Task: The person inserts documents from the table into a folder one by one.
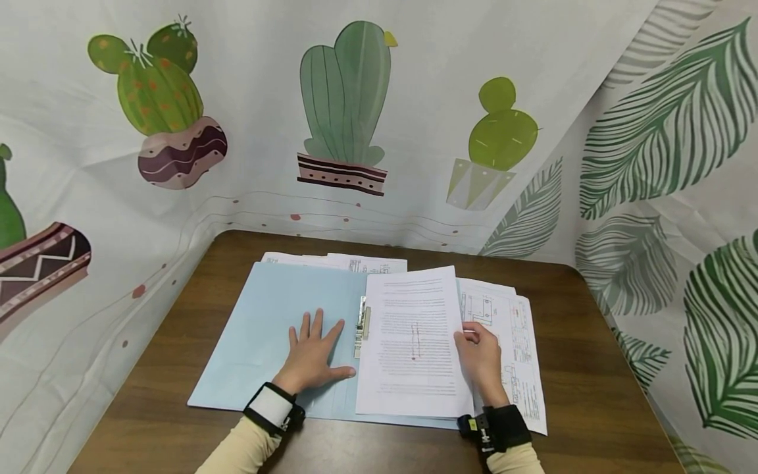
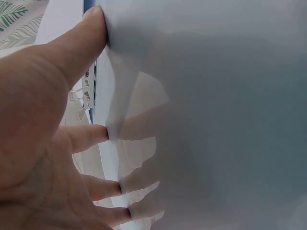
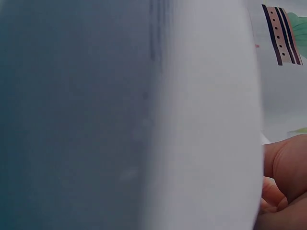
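Note:
A light blue folder lies spread on the table, with a metal clip along its inner side. My left hand rests on the left cover, fingers spread; in the left wrist view its fingertips touch the glossy surface. Printed sheets lie over the folder's right side, their left edge by the clip. At their right edge my right hand pinches the paper between thumb and curled fingers. The right wrist view shows the pale paper up close and blurred, beside part of that hand.
Sheets with technical drawings stick out beyond the folder on the right. More printed papers show behind its top edge. The brown wooden table meets a cloth backdrop printed with cacti and leaves.

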The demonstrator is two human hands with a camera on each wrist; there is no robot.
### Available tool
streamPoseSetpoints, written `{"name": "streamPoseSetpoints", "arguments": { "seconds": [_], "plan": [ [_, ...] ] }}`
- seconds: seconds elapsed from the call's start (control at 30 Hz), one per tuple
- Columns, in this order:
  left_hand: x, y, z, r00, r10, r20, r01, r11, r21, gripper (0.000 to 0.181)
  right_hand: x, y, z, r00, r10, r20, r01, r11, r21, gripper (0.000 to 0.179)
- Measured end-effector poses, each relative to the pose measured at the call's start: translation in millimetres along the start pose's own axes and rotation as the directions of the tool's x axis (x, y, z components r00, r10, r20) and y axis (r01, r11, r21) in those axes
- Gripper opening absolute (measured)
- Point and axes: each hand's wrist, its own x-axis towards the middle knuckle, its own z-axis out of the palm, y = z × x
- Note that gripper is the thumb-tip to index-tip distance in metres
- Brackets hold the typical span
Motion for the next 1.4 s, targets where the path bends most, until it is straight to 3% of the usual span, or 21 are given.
{"name": "streamPoseSetpoints", "arguments": {
  "seconds": [0.6,0.93,1.4],
  "plan": [
    [-0.1,-1.0,-2.2,1.0,-0.005,0.006,0.005,1.0,0.008,0.101,-8.1,-8.9,-0.8,0.997,-0.075,0.016,0.076,0.993,-0.093,0.025],
    [-0.5,-0.6,-2.4,1.0,-0.006,0.01,0.006,1.0,0.008,0.102,-6.5,-9.2,-2.4,0.989,-0.147,0.03,0.15,0.962,-0.227,0.024],
    [-2.0,2.8,-6.6,1.0,0.002,0.007,-0.002,1.0,0.017,0.101,-4.9,-12.8,-1.3,0.99,-0.143,0.015,0.141,0.94,-0.31,0.024]
  ]
}}
